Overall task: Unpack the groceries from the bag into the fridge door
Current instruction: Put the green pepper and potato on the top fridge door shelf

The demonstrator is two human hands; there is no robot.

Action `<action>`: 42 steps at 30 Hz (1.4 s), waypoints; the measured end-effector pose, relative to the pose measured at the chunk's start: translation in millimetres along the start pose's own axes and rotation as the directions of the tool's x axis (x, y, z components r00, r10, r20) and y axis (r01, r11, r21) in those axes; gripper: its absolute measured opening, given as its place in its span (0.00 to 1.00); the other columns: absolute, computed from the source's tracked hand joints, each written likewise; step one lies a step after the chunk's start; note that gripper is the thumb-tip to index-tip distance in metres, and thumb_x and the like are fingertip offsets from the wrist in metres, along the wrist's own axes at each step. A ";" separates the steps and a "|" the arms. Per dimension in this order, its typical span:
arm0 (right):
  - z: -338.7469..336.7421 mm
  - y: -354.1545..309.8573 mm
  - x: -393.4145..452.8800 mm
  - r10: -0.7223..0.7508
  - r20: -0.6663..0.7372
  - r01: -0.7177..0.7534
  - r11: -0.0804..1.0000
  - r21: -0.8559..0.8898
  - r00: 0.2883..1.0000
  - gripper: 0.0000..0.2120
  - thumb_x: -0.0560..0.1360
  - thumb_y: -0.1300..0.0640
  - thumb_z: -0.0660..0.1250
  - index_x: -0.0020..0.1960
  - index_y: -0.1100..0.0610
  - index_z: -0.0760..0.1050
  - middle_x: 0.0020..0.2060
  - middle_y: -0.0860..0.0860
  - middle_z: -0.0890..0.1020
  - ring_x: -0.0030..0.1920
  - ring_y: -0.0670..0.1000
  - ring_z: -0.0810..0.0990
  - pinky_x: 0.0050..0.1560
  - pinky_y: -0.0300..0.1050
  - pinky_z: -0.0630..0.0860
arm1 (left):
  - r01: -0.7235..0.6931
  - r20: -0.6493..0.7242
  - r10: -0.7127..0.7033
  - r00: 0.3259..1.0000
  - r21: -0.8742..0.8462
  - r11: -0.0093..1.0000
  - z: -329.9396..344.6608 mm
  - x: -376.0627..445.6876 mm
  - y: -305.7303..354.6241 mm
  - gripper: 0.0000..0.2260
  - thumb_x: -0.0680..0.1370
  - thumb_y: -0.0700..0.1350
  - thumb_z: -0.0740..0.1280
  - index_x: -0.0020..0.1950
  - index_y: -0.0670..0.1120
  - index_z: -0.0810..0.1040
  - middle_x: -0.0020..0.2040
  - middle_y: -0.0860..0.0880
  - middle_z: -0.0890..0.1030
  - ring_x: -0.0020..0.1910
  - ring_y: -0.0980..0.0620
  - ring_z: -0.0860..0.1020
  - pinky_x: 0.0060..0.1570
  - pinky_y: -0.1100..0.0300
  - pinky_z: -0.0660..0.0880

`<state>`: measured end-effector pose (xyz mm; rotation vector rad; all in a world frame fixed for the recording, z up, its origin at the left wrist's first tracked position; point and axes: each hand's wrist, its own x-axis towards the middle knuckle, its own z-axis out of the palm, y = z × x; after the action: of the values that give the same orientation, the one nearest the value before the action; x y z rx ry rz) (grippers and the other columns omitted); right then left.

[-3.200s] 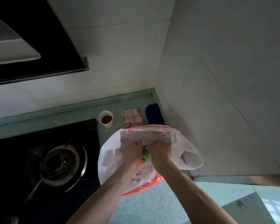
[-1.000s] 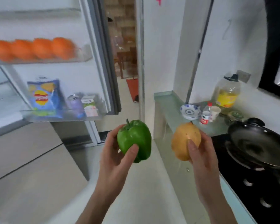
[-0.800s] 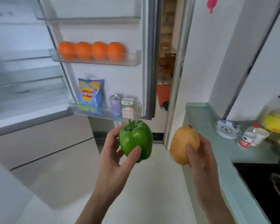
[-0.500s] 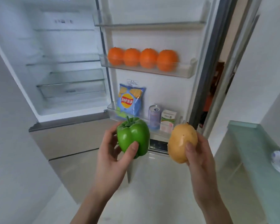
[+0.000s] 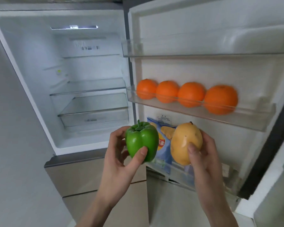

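Two hands (image 5: 203,154) hold pepper (image 5: 142,141), mango (image 5: 185,141).

My left hand (image 5: 120,154): bare, no glove, no ring. Thumb nail short, plain. Left arm (image 5: 95,208): bare up to picture edge, no sleeve, no watch, no band.

My right hand (image 5: 203,154): bare too, no glove, no ring. Thumb nail short, plain. Right arm (image 5: 220,208): bare up to picture edge, no sleeve, no watch.

Both arms thin and long. Rest of my body out of picture.
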<state>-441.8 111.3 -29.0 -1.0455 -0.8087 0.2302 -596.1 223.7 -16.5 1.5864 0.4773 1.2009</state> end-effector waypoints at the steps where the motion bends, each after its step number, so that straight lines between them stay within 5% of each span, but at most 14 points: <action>1: 7.2 1.9 10.2 -0.005 0.005 0.005 1.000 0.016 1.000 0.21 0.74 0.50 0.70 0.66 0.49 0.74 0.59 0.41 0.84 0.57 0.40 0.84 0.52 0.30 0.77 | -0.008 0.001 0.008 1.000 0.008 1.000 -1.9 10.9 -1.5 0.25 0.69 0.54 0.76 0.64 0.54 0.75 0.58 0.53 0.82 0.55 0.50 0.82 0.51 0.51 0.82; 7: 53.4 10.6 52.2 -0.052 0.067 0.046 0.996 0.078 0.996 0.31 0.67 0.44 0.71 0.69 0.50 0.73 0.62 0.43 0.84 0.59 0.44 0.84 0.53 0.32 0.78 | -0.068 -0.049 0.068 0.996 -0.004 0.998 -15.7 64.8 -9.5 0.25 0.67 0.53 0.77 0.63 0.57 0.77 0.59 0.51 0.82 0.56 0.47 0.82 0.57 0.40 0.81; 12: 87.4 -2.7 77.5 -0.106 0.060 0.100 0.991 0.091 0.993 0.30 0.61 0.30 0.78 0.62 0.35 0.78 0.61 0.44 0.85 0.57 0.46 0.86 0.51 0.35 0.81 | -0.133 -0.051 0.132 0.990 -0.019 0.991 -27.6 102.6 -0.9 0.24 0.66 0.55 0.77 0.61 0.59 0.78 0.58 0.51 0.83 0.55 0.49 0.83 0.53 0.48 0.82; 17: 101.6 -27.2 107.2 -0.211 0.003 0.211 0.976 0.056 0.977 0.33 0.56 0.27 0.78 0.58 0.35 0.79 0.59 0.45 0.85 0.53 0.45 0.87 0.46 0.34 0.82 | -0.194 -0.028 0.192 0.981 -0.072 0.978 -39.0 148.1 13.0 0.26 0.64 0.56 0.76 0.62 0.60 0.78 0.58 0.53 0.83 0.54 0.54 0.83 0.49 0.62 0.81; 21: 104.8 -55.5 127.8 -0.338 -0.038 0.336 0.941 -0.051 0.940 0.31 0.57 0.30 0.80 0.57 0.36 0.79 0.58 0.45 0.85 0.50 0.43 0.87 0.45 0.34 0.82 | -0.257 0.014 0.261 0.965 -0.136 0.957 -45.2 188.4 29.6 0.30 0.64 0.56 0.75 0.66 0.56 0.77 0.57 0.53 0.83 0.52 0.55 0.83 0.47 0.63 0.81; 25: 103.4 -78.4 149.6 -0.447 -0.101 0.432 0.891 -0.141 0.889 0.23 0.63 0.54 0.77 0.56 0.45 0.76 0.49 0.37 0.85 0.43 0.36 0.85 0.39 0.29 0.80 | -0.336 0.047 0.351 0.935 -0.190 0.922 -44.3 224.3 51.8 0.27 0.65 0.56 0.74 0.63 0.53 0.76 0.53 0.56 0.84 0.49 0.59 0.83 0.46 0.68 0.79; 30: 120.8 -112.2 165.2 -0.547 -0.173 0.428 0.783 -0.452 0.819 0.30 0.59 0.25 0.73 0.56 0.37 0.73 0.56 0.38 0.83 0.49 0.44 0.86 0.41 0.34 0.81 | -0.393 0.064 0.418 0.906 -0.237 0.888 -40.0 268.5 79.0 0.28 0.65 0.56 0.76 0.63 0.51 0.76 0.55 0.54 0.84 0.50 0.57 0.85 0.48 0.67 0.80; 35: 135.8 -127.3 190.3 -0.653 -0.157 0.449 0.655 -0.607 0.741 0.21 0.67 0.33 0.69 0.57 0.36 0.72 0.54 0.36 0.82 0.52 0.45 0.82 0.42 0.36 0.76 | -0.420 0.121 0.440 0.890 -0.160 0.893 -33.7 312.2 95.8 0.24 0.65 0.59 0.77 0.59 0.59 0.77 0.53 0.55 0.86 0.54 0.53 0.84 0.57 0.55 0.80; 38: 141.5 -132.4 205.5 -0.637 -0.129 0.411 0.625 -0.663 0.760 0.23 0.69 0.33 0.69 0.62 0.36 0.72 0.54 0.34 0.81 0.52 0.43 0.81 0.44 0.36 0.76 | -0.401 0.173 0.420 0.891 -0.135 0.906 -28.4 331.9 93.9 0.25 0.64 0.59 0.78 0.59 0.58 0.77 0.53 0.54 0.86 0.55 0.50 0.83 0.61 0.49 0.80; 42: 142.5 -133.2 223.6 -0.590 -0.111 0.351 0.609 -0.711 0.800 0.22 0.70 0.34 0.72 0.62 0.36 0.73 0.52 0.36 0.82 0.50 0.42 0.82 0.46 0.39 0.75 | -0.380 0.243 0.394 0.886 -0.105 0.919 -23.5 350.3 91.3 0.24 0.67 0.54 0.79 0.60 0.56 0.77 0.54 0.55 0.85 0.57 0.55 0.84 0.63 0.52 0.79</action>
<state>-410.5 258.9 226.5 -1.4321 -0.8396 -0.7602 -493.6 475.9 223.3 1.8137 -0.0502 1.2588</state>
